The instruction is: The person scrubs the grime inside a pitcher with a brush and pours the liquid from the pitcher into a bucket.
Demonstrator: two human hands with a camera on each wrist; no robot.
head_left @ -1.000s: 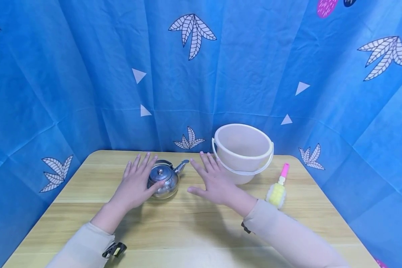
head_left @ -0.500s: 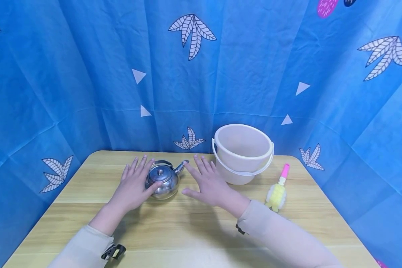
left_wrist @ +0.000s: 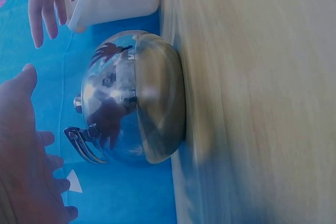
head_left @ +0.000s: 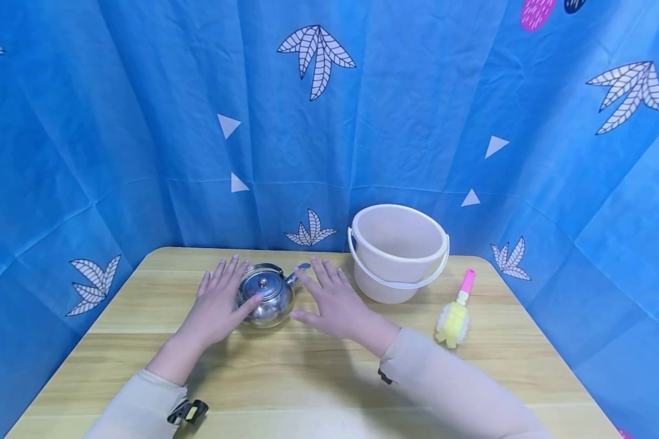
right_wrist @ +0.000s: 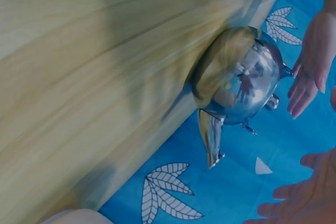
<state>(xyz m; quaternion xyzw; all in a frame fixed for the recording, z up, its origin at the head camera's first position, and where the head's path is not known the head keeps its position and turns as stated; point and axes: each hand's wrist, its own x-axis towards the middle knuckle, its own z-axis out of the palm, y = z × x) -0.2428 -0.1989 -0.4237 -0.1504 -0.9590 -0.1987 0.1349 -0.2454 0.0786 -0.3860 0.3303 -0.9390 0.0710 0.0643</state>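
A shiny metal teapot with a knobbed lid and a spout toward the right stands on the wooden table. My left hand, fingers spread, is at its left side; the left wrist view shows a gap between that hand and the teapot. On the spout side my right hand is held with straight, spread fingers, hiding part of the spout. Seen from the right wrist, the right hand is likewise apart from the teapot. Neither hand holds anything.
Behind my right hand stands a white bucket with its handle hanging down in front. To its right lies a brush with a pink handle and yellow-white head. Blue patterned cloth surrounds the table at the back and sides.
My right hand has moved left, from in front of the bucket to beside the teapot's spout. The left hand has shifted only slightly. Teapot, bucket and brush have stayed in place.
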